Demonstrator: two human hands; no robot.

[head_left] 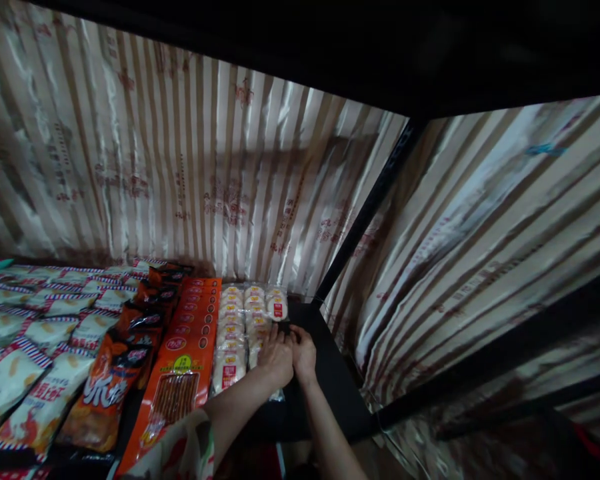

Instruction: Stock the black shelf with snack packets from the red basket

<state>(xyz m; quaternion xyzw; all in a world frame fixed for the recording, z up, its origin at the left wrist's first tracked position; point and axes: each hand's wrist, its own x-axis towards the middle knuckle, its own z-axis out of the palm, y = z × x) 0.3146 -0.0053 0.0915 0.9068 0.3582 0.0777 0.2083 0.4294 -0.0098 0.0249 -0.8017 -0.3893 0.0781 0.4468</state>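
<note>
Rows of clear-wrapped round white snack packs (231,347) with red and yellow labels stand in columns on the black shelf. My left hand (276,357) lies over the near part of the second column, its fingers stretched forward onto the packs. Close against it, my right hand (304,352) has its fingers curled in at the right side of that column. What those fingers hold, if anything, is hidden. Just beyond both hands is a single white pack (277,305) at the back of the third column.
Orange packs of brown snack sticks (180,387) overlap to the left. Beyond them are orange-and-black bags (103,393) and several rows of white bags (47,400). A black metal post (370,207) rises at the shelf's back corner. Striped, printed plastic sheeting (220,167) hangs behind.
</note>
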